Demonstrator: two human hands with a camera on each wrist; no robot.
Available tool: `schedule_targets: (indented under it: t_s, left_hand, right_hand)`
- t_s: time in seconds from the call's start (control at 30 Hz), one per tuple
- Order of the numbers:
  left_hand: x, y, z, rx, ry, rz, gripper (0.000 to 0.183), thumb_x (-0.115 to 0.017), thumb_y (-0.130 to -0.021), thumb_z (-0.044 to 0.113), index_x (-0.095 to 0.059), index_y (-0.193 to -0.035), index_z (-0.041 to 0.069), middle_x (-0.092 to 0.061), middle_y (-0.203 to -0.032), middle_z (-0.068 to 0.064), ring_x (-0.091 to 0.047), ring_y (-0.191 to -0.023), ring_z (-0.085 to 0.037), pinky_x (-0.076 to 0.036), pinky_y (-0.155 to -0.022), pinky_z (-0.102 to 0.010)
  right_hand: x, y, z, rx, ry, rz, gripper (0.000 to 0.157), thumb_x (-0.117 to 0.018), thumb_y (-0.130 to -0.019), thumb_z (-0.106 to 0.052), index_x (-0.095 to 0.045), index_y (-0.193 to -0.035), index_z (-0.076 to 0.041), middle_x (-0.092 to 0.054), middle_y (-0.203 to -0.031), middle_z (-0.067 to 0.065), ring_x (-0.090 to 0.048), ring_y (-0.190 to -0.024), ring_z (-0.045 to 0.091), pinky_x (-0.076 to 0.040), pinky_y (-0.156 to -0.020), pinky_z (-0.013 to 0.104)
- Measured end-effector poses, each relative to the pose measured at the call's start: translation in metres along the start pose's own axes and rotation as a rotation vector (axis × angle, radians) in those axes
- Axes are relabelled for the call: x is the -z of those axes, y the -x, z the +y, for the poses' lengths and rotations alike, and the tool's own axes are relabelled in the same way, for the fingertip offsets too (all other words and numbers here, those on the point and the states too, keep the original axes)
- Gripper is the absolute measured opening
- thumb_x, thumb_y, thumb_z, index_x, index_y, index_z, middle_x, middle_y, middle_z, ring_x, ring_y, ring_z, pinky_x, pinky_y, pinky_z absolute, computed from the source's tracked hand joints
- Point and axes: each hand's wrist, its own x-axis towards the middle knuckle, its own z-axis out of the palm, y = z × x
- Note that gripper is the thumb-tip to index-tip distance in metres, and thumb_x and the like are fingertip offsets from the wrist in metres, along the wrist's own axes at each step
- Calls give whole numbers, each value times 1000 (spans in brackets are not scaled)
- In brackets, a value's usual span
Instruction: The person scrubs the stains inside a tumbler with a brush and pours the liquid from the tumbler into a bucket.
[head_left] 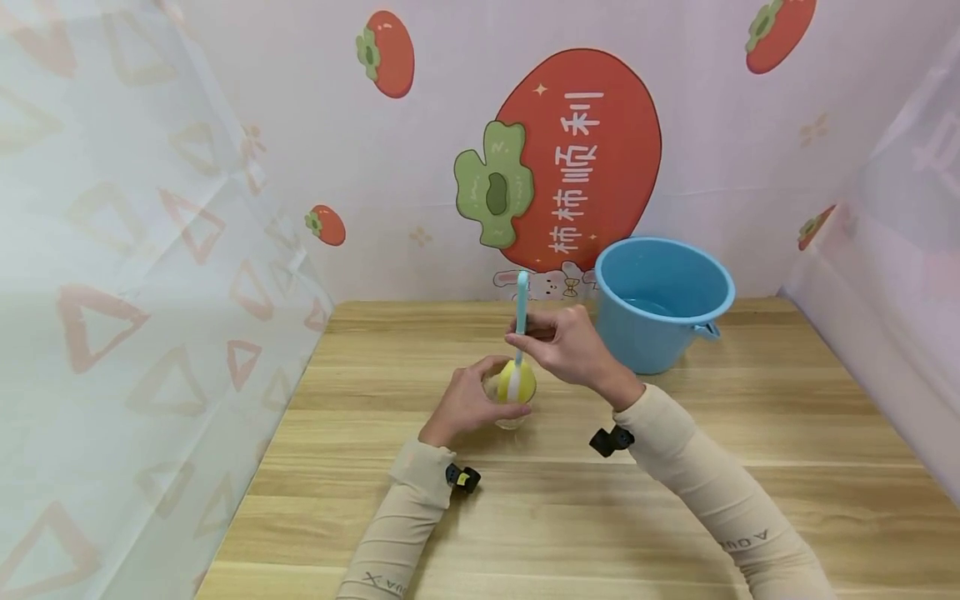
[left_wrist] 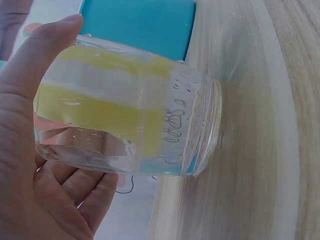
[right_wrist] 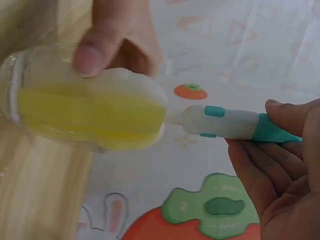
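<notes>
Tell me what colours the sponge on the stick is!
The sponge is yellow and white. It shows best in the right wrist view.

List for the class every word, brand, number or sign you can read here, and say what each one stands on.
"柿柿顺利": big printed persimmon on the backdrop, running bottom to top.
"X": left sleeve; smaller letters beside it, perhaps "QUA", are unclear.
"A": right sleeve; neighbouring letters, perhaps "QU", are unclear.
Marks showing at the clear jar: unreadable.
No legible numbers.

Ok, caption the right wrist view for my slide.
The right hand grips a brush, its yellow sponge head partly inside a clear cup that the left hand holds.
</notes>
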Motion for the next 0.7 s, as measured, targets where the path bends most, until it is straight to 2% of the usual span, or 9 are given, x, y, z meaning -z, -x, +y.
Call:
schedule_targets:
  t_s: [0.13,0.27,0.43,0.57,0.7]
  left_hand:
    - [-1,-1,0,1,-22,-6,85,-95,-74,52,-62,-145,21,-73,-133,2,-69,-114,-16,-57,-96,-44]
    - [-1,-1,0,1,-26,-3,84,-95,-74,52,-62,-144,21,-74,-128,4,-69,-109,-14,-57,-93,-41]
    - [-1,0,0,-17,0,-6,77,-95,-74,50,-64,-140,28,-75,-118,11,-70,-105,-13,-58,-90,-42]
    - [0,0,0,-44,8,1,70,-96,-73,52,-66,-133,29,-76,-116,13,-70,-109,-11,-57,-96,-44]
    - [0,-1,-2,-51,-6,11,69,-95,-72,55,-67,-130,30,-77,-111,14,-71,-105,-9,-57,-95,-42]
  right_hand:
    - [-8,5,11,-39,13,-4,9,-80,-95,-12,-81,-100,-5,-82,-93,8,-82,-87,19,-65,-76,33]
    - [-7,3,11,-20,19,3,9,-81,-94,-12,-81,-99,-5,-82,-93,9,-82,-86,19,-65,-75,33]
    - [5,-9,-8,53,27,8,10,-82,-93,-11,-81,-101,-3,-82,-92,9,-82,-88,20,-65,-77,33]
    - [15,-19,-25,110,32,15,12,-81,-93,-9,-80,-103,-2,-82,-92,9,-82,-90,20,-64,-78,33]
    - [18,-24,-32,120,37,13,13,-81,-93,-9,-80,-105,-5,-82,-93,7,-82,-90,19,-64,-80,33]
